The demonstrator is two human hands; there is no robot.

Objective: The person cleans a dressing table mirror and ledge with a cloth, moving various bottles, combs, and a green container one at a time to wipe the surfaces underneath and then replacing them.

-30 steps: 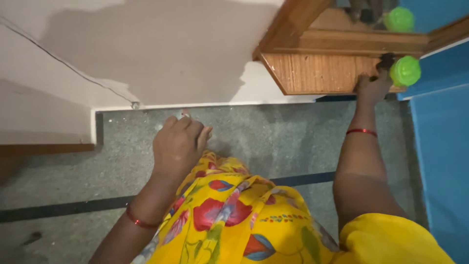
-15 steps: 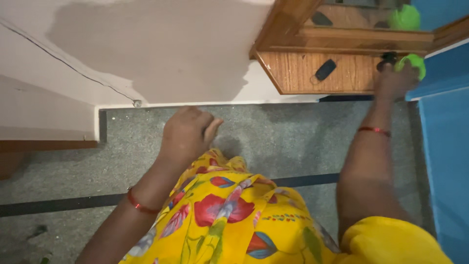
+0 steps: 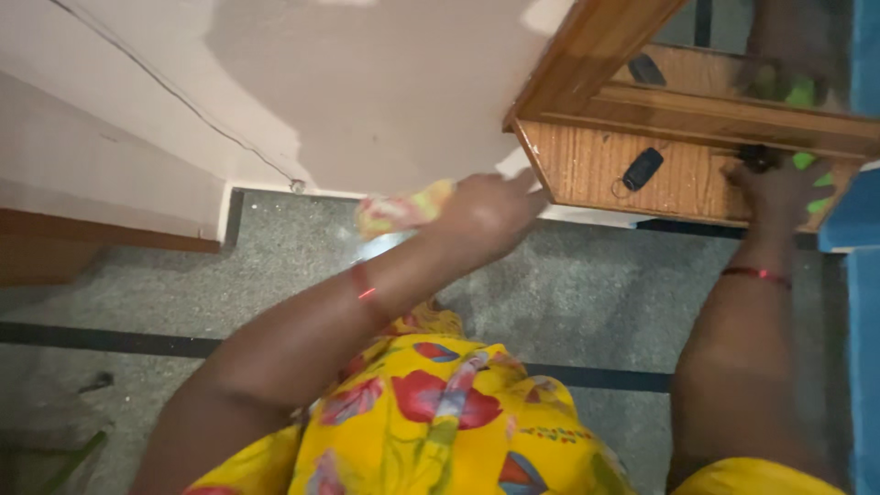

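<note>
Head view, looking straight down past a yellow flowered garment (image 3: pixel 440 412) to a grey speckled floor (image 3: pixel 587 302). Left hand (image 3: pixel 490 213) raised toward the corner of a wooden shelf (image 3: pixel 596 165); its fingers (image 3: pixel 524 183) are curled loosely around a crumpled yellow-and-red cloth (image 3: pixel 403 209), which trails out behind the hand on the wrist side and is motion-blurred, so its edges and full extent are hard to make out. Fingertips sit just beside the shelf's near corner; contact cannot be told. Red bangle (image 3: pixel 364 282) on the left wrist. Right hand (image 3: pixel 779 188) lies on the shelf surface, back of hand up, fingers spread over a bright green object (image 3: pixel 807 165); only slivers of green show between and beyond the fingers, so its shape is hidden and I cannot tell how firmly it is gripped. A small dark round thing (image 3: pixel 756 158) sits just at the fingertips, partly covered. A black key fob (image 3: pixel 642 169) lies on the shelf, to the left of the right fingers and apart from them. Above the shelf, a mirror-like panel (image 3: pixel 733 64) shows a dim, blurred reflection. Blue surface (image 3: pixel 857 220) at the right edge, cut off by the frame. Pale wall (image 3: pixel 321 92) with a thin crack beyond the left fingers.
</note>
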